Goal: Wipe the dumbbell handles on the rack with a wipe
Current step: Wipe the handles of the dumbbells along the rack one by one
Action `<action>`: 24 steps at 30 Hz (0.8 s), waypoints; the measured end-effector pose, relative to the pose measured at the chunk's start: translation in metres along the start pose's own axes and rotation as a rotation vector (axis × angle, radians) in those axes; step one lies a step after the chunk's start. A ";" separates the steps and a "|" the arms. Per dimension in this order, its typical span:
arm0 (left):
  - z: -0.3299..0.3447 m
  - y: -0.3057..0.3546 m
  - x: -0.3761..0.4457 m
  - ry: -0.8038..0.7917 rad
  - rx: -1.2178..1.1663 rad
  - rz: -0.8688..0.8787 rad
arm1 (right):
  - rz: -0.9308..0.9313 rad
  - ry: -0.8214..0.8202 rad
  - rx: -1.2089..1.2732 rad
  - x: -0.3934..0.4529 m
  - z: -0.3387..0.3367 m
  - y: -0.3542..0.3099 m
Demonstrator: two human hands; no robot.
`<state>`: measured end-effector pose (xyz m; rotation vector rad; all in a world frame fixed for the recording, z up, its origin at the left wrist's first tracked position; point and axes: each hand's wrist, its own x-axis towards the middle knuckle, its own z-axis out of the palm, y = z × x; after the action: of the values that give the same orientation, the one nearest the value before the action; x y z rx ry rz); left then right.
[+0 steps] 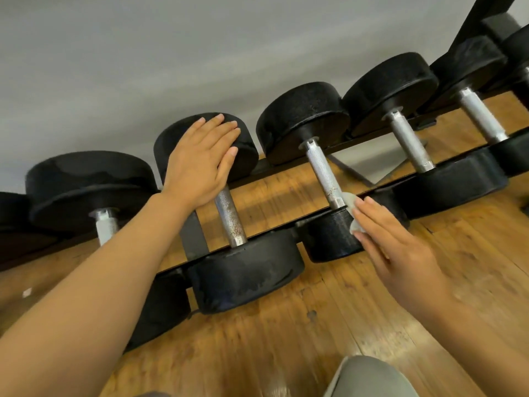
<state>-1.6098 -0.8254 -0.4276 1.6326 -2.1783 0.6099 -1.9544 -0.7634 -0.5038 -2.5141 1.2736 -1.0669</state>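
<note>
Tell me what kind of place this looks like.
Probably a gym's free-weight area: black round-headed dumbbells with knurled steel handles sit in a row on a black metal rack, above a worn wooden plank floor.

Black dumbbell heads point(303, 116) are flanking silver knurled handles point(322, 173) flecked rust-brown; the wipe point(351, 202) is showing white; the floor point(286, 333) is showing orange-brown wood grain.
</note>
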 end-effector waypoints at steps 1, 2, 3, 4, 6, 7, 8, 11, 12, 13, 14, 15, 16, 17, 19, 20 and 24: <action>0.000 -0.001 0.000 -0.002 0.000 0.003 | -0.008 0.005 0.018 -0.001 0.001 -0.002; 0.000 -0.002 0.000 -0.001 0.000 0.006 | -0.010 0.014 0.049 0.000 0.002 -0.008; 0.001 -0.002 -0.001 0.003 -0.001 0.012 | -0.006 0.029 0.090 0.000 0.004 -0.017; 0.003 -0.003 -0.001 0.010 -0.005 0.019 | 0.005 0.046 0.143 0.000 0.008 -0.031; 0.005 -0.004 0.000 0.032 -0.024 0.023 | 0.036 0.060 0.270 -0.006 0.022 -0.067; 0.005 -0.004 -0.001 0.042 -0.033 0.020 | 0.047 0.049 0.329 -0.011 0.032 -0.087; 0.006 -0.004 -0.001 0.047 -0.037 0.017 | 0.058 0.021 0.373 -0.018 0.042 -0.105; 0.007 -0.006 -0.001 0.051 -0.055 0.027 | 0.174 -0.067 0.375 -0.040 0.070 -0.144; 0.008 -0.006 -0.001 0.056 -0.060 0.035 | 0.217 -0.068 0.338 -0.044 0.074 -0.151; 0.009 -0.007 -0.001 0.065 -0.060 0.045 | 0.252 -0.064 0.297 -0.042 0.076 -0.157; 0.010 -0.008 -0.001 0.077 -0.059 0.057 | 0.277 -0.059 0.261 -0.035 0.077 -0.161; 0.011 -0.008 -0.001 0.089 -0.058 0.066 | 0.293 -0.057 0.234 -0.024 0.076 -0.164; 0.012 -0.009 0.000 0.098 -0.058 0.069 | 0.313 -0.066 0.224 -0.011 0.075 -0.165; 0.012 -0.009 0.000 0.106 -0.056 0.067 | 0.341 -0.085 0.234 0.002 0.073 -0.165; 0.013 -0.009 0.001 0.111 -0.052 0.066 | 0.373 -0.125 0.255 0.013 0.071 -0.162; 0.014 -0.009 0.002 0.110 -0.055 0.067 | 0.368 -0.133 0.257 0.010 0.070 -0.163; 0.017 -0.011 0.002 0.145 -0.052 0.082 | 0.368 -0.082 0.286 -0.034 0.070 -0.174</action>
<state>-1.5998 -0.8387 -0.4401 1.4331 -2.1451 0.6677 -1.8085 -0.6408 -0.5033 -1.9962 1.3778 -0.9688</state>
